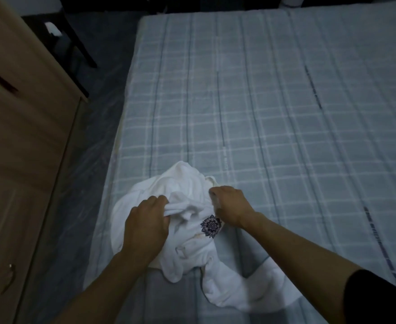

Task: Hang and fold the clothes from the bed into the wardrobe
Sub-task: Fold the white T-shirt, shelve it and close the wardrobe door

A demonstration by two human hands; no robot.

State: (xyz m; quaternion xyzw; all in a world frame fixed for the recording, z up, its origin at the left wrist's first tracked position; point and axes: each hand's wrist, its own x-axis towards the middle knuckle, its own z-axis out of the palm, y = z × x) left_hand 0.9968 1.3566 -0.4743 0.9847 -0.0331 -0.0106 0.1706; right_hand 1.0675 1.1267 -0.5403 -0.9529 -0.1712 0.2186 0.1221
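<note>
Left hand and right hand both grip the crumpled white shirt at the bed's near-left corner. Advise spreading flat before folding.

The fingertips of the left hand are buried in a fold of the crumpled white garment with a dark mandala print, and the right hand is blurred at the knuckles. The light wooden wardrobe and the checked grey-blue bed run past the frame edges.
</note>
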